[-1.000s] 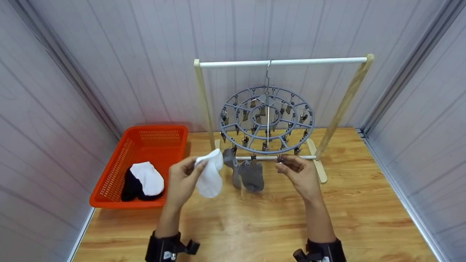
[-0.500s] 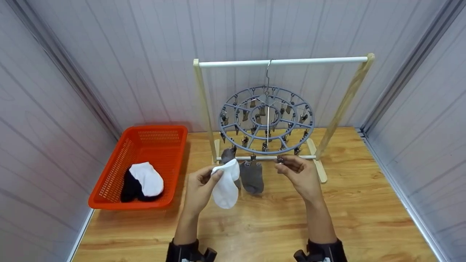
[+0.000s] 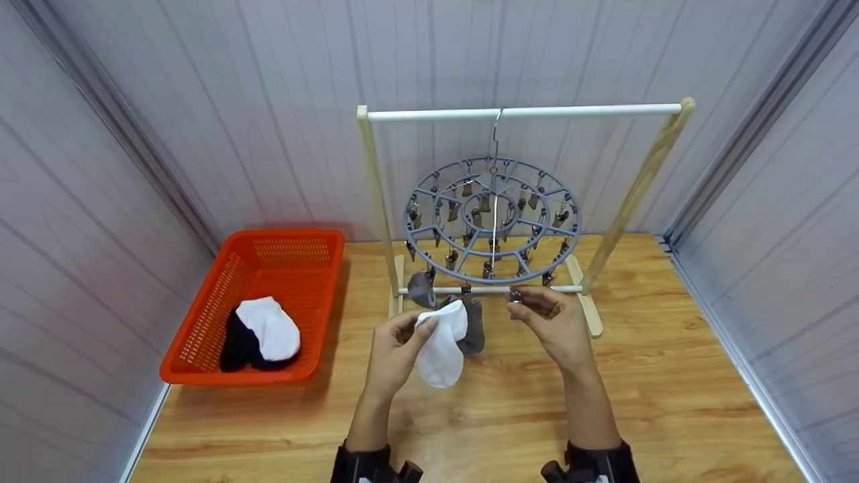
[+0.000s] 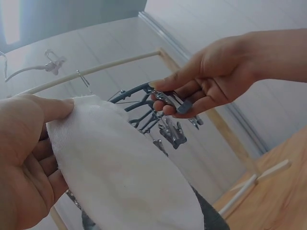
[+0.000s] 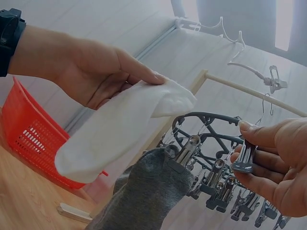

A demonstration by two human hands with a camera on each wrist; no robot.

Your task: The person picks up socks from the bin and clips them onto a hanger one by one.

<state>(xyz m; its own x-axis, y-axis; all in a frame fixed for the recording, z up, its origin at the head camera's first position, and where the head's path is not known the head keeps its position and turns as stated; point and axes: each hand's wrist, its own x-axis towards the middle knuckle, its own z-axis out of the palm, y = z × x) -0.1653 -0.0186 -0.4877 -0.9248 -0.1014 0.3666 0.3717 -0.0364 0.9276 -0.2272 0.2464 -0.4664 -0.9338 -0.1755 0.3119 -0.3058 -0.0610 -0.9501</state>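
Note:
My left hand (image 3: 394, 352) pinches a white sock (image 3: 441, 359) by its cuff, and the sock's foot hangs down. With thumb and fingers my right hand (image 3: 556, 329) grips a metal clip (image 5: 245, 157) at the front edge of the round blue-grey clip hanger (image 3: 492, 182). The sock is left of that clip, apart from it. Two grey socks (image 3: 475, 330) hang from neighbouring clips; the white sock partly covers them in the head view. A grey sock (image 5: 151, 191) held by its clip shows close up in the right wrist view.
The hanger hooks over the white bar (image 3: 429, 116) of a wooden-legged rack (image 3: 637, 191), and several other clips dangle from it. An orange basket (image 3: 288, 278) stands at the left, holding a white sock (image 3: 272, 329) and a black one (image 3: 236, 345). Walls enclose the table (image 3: 671, 376).
My left hand has carried the white sock rightward, to in front of the grey socks and nearer the gripped clip. The right hand has stayed in place on its clip.

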